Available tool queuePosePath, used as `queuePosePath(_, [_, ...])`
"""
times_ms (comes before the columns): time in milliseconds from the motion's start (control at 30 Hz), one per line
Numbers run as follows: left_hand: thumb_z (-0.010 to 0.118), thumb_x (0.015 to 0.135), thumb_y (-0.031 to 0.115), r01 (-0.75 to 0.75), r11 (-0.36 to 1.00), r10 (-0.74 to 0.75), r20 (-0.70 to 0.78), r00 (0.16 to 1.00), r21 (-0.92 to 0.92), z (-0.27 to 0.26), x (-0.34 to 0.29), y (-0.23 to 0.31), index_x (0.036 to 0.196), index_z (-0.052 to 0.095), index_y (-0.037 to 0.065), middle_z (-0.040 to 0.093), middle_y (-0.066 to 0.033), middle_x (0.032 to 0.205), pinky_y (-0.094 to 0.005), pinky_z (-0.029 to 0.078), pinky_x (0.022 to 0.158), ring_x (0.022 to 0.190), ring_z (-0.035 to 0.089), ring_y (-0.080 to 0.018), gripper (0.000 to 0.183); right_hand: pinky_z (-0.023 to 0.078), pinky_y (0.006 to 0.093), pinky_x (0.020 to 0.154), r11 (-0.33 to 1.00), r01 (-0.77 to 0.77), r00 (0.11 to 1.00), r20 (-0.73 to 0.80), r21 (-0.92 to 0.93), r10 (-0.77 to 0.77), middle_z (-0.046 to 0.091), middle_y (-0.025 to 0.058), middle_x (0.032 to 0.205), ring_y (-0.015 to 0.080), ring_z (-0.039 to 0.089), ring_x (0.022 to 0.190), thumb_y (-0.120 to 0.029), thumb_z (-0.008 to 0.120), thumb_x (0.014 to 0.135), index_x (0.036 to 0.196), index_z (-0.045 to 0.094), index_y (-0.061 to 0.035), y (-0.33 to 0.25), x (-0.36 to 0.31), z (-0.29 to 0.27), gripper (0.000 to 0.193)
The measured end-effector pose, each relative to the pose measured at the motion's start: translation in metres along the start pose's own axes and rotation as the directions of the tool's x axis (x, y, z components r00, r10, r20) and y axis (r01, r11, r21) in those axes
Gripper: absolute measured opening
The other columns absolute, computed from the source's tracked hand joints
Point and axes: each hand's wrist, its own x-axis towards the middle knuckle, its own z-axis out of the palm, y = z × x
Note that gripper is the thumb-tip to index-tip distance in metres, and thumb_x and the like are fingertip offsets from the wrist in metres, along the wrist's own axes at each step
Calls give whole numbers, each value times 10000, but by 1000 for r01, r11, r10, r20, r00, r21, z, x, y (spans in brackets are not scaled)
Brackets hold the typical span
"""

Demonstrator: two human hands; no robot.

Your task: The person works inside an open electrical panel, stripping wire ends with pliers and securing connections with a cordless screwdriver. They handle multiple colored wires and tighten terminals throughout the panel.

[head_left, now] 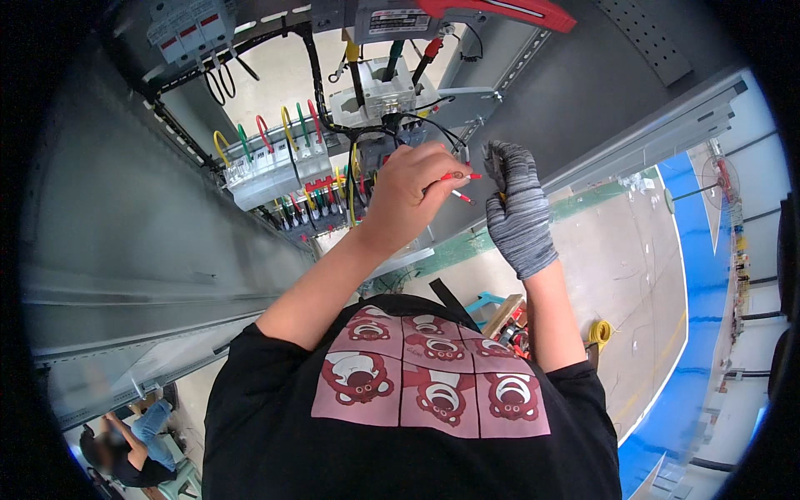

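My bare left hand [412, 187] is closed in a pinch in front of the electrical cabinet's wiring. Between its thumb and forefinger is a thin wire with a red sleeve [454, 176] near its end. A second red-and-white wire end [463, 197] sticks out just below. Close by on the right, my right hand [521, 212] wears a grey striped knit glove. Its fingers are curled together, and a small yellowish bit shows by the thumb; what it holds is mostly hidden. Black wires [429, 121] run from behind my left hand to the clear-covered terminal unit [387, 98].
A white breaker row [279, 171] with yellow, green and red wires sits left. Above hangs a grey-and-red device [396, 21]. A metal frame rail [650, 137] slants along the right. Below lie a yellow coil [599, 332] and tools; another person [137, 446] sits lower left.
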Motion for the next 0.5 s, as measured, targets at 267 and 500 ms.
queuePosePath(267, [692, 758, -12, 77, 996, -75, 41, 996, -53, -7, -6, 0, 861, 630, 3, 623, -101, 827, -303, 458, 694, 771, 608, -222, 121, 426, 399, 993, 999, 36, 999, -4, 11, -36, 510, 222, 1191, 396, 523, 1122, 132, 443, 643, 1286, 458, 11, -16, 1, 8, 654])
queuePosePath(500, [685, 764, -42, 190, 955, -184, 49, 982, -226, -12, -3, 5, 847, 542, -22, 539, -63, 819, -245, 413, 663, 702, 498, -123, 168, 455, 447, 886, 988, 103, 994, 43, -116, -99, 533, 229, 1097, 419, 545, 982, 47, 534, 686, 1181, 501, 22, -28, 9, 8, 497])
